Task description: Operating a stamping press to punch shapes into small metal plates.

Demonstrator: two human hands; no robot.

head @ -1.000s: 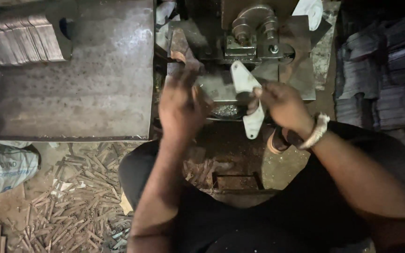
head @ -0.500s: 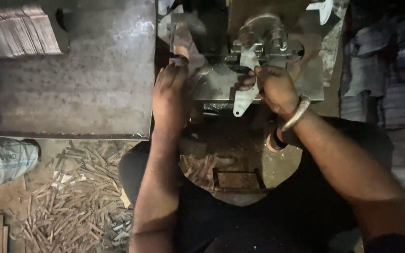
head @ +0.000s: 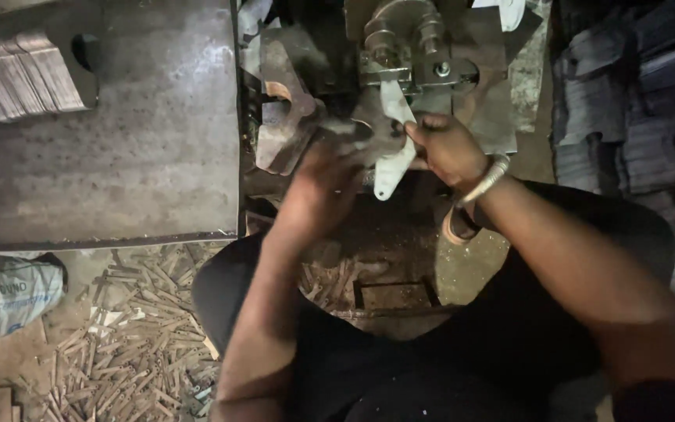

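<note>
Metal blank (head: 394, 148) | right hand (head: 447, 146) pinches it at press (head: 408, 55) | left hand (head: 330, 184) blurred, grip unclear

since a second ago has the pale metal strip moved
Yes. The pale metal strip in the right hand has gone up toward the machine: earlier it hung clear below the machine, now its top end sits right under the machine's clamp.

Dim scene, light from above centre; right side and corners in deep shadow; left hand (head: 318, 191) motion-blurred.
</note>
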